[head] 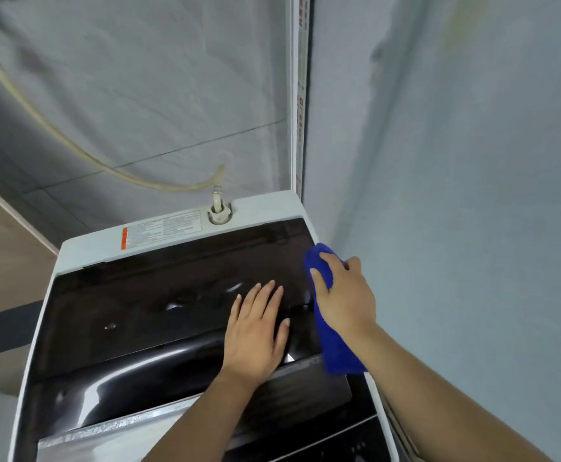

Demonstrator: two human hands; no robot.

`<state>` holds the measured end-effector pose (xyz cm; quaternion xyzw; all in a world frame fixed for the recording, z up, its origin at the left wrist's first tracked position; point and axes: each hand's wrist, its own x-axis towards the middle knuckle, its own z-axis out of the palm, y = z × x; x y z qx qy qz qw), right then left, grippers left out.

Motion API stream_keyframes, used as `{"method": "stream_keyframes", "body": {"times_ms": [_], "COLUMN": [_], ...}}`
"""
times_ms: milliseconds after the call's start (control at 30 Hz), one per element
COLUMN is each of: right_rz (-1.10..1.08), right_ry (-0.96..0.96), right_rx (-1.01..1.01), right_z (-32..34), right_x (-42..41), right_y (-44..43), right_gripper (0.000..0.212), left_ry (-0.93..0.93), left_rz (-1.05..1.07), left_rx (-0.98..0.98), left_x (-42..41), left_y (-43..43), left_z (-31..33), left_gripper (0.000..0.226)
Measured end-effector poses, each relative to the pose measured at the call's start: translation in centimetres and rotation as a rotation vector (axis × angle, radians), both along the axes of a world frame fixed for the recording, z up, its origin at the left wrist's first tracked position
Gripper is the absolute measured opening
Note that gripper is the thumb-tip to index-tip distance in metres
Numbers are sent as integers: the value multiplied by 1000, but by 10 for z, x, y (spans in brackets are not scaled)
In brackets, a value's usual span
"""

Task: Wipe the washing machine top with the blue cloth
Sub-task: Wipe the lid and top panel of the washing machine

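The washing machine top [132, 315] is a glossy dark lid in a white frame, filling the lower middle of the head view. My right hand [344, 295] presses a blue cloth [334, 348] onto the lid's right edge; the cloth shows above my fingers and trails down under my wrist. My left hand [255, 331] lies flat on the lid, fingers spread, just left of the cloth. Parts of the cloth are hidden beneath my right hand.
A pale blue wall [455, 195] stands right against the machine's right side. A cream hose [72, 141] runs along the tiled back wall into an inlet [219, 213] on the white rear panel. A warning label [162, 233] sits beside it. Floor shows at the left.
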<state>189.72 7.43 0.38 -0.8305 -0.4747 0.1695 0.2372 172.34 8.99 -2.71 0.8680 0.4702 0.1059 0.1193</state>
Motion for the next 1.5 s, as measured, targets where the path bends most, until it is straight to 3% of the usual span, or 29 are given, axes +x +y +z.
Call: {"method": "stream_keyframes", "body": {"times_ms": [167, 433, 667, 1133, 1500], "right_rz": [25, 82, 139, 187, 94], "right_ry": [-81, -49, -165, -56, 9], "right_rx": [-58, 17, -28, -4, -9], "right_z": [-8, -3, -11, -5, -15], "right_x": [1, 13, 4, 26, 7], "right_y": [-40, 49, -12, 98, -57], "right_gripper": [45, 42, 44, 43, 42], "left_ry": [-75, -65, -80, -71, -86], "left_rz": [29, 46, 53, 51, 50], "left_rx": [14, -2, 2, 23, 32], "left_x": [0, 3, 2, 3, 3], "left_y": [6, 4, 6, 7, 5], "left_z": [-4, -6, -6, -3, -6], "left_gripper": [45, 46, 45, 46, 46]}}
